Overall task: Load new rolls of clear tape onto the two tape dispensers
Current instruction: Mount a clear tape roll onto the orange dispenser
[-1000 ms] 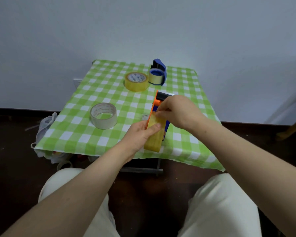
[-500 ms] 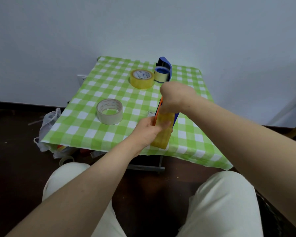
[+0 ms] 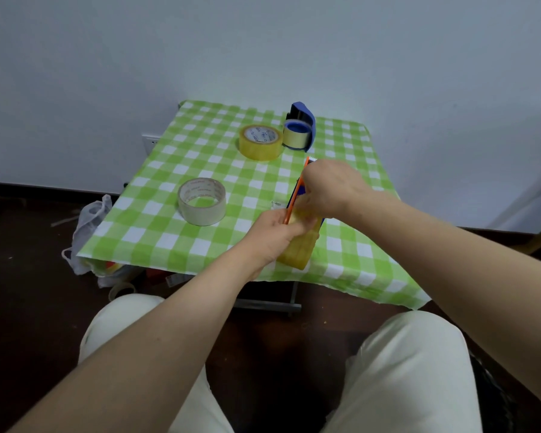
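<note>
An orange and blue tape dispenser (image 3: pixel 296 191) stands on edge near the table's front, with a yellowish clear tape roll (image 3: pixel 299 249) mounted in it. My left hand (image 3: pixel 277 232) grips the roll and the dispenser's lower side. My right hand (image 3: pixel 330 190) is curled over the dispenser's upper part, hiding most of it. A second, blue dispenser (image 3: pixel 302 121) with a roll in it stands at the back. A yellow roll (image 3: pixel 260 142) lies flat beside it, and a whitish roll (image 3: pixel 202 201) lies to the left.
The small table has a green and white checked cloth (image 3: pixel 200 245) and stands against a pale wall. A white plastic bag (image 3: pixel 88 226) and clutter lie on the dark floor at the left. My knees in light trousers are below the table's front edge.
My right hand has slid down along the dispenser toward the roll. The left hand stays on the roll. The camera view has shifted slightly.
</note>
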Demonstrator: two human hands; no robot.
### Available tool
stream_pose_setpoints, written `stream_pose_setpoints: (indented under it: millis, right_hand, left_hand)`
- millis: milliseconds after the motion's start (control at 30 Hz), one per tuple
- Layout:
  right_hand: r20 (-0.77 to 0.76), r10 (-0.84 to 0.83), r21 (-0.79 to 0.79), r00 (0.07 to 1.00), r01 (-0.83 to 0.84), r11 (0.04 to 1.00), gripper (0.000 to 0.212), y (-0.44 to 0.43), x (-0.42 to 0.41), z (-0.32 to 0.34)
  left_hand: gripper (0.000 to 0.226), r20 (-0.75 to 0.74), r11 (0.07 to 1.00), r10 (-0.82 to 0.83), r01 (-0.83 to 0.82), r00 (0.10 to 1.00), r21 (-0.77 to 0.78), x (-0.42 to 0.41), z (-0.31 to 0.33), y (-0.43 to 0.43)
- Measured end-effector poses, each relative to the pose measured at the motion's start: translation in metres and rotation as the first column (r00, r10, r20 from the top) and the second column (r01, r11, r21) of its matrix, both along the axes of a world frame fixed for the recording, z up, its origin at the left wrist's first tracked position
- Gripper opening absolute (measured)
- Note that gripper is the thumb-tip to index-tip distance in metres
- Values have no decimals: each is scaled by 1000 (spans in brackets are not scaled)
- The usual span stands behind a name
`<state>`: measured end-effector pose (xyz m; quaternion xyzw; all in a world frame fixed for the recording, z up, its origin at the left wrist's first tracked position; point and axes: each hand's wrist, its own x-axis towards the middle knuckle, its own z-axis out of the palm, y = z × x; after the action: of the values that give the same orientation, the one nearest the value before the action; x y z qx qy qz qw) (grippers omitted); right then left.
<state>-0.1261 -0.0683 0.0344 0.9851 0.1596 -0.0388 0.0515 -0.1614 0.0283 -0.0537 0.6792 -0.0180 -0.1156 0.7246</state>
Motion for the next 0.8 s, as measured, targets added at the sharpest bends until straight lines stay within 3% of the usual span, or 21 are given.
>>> stream_pose_setpoints:
  millis: [100, 167, 233, 400, 533, 633, 800]
  right_hand:
    - [-19, -41, 111, 999, 43, 993, 30, -5, 3, 1]
    - [-127, -71, 305, 989, 108, 946, 20, -13, 7, 7]
    - [-240, -63, 404, 969, 158, 901, 25, -18, 7, 12]
    - [-180, -47, 303, 983, 101, 948, 27, -10, 3, 9]
    - [-57, -35, 172, 998, 44, 984, 12, -4, 3, 9]
    - [16, -5, 58, 1000, 4, 998, 32, 1, -1, 7]
    - [36, 78, -79, 996, -75, 994, 35, 0, 0, 1]
  left_hand:
    - [12, -15, 1000, -2, 2, 1000, -8, 0, -1, 3]
    - [17, -22, 1000, -14, 14, 1000, -17, 0, -2, 5]
    - [19, -21, 1000, -16, 15, 1000, -24, -2, -2, 5]
    - [12, -24, 1000, -3, 3, 1000, -13, -2, -1, 4]
    - [11, -36, 1000, 1, -2, 999, -15, -2, 0, 3]
    - [10, -30, 1000, 5, -4, 1000, 13, 0, 0, 3]
    - [11, -21, 1000, 0, 1, 1000, 12, -1, 0, 3]
